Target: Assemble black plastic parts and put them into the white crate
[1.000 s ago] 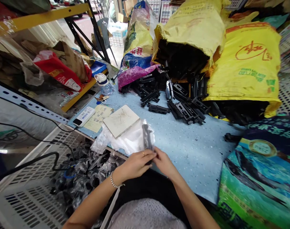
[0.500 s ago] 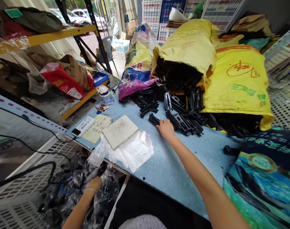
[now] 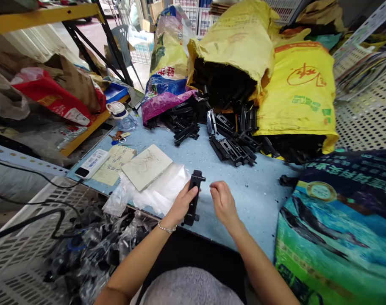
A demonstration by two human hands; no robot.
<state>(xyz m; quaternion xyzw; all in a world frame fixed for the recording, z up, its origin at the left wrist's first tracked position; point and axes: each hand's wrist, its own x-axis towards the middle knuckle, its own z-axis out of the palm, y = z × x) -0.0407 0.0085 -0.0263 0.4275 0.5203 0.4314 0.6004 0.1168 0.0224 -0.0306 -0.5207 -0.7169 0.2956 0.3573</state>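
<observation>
Black part point(image 3: 193, 206) was long, slim, kinda knobby, over the near edge of the blue table point(image 3: 259, 203), left hand point(image 3: 179, 206) gripping it. Right hand point(image 3: 225, 206) hovered just beside, curled, couldn't tell if holding anything.

Daylight from top left; sheen on blue tabletop point(image 3: 256, 192); pale yellow sack point(image 3: 235, 36) dark inside; edges stretched.
</observation>
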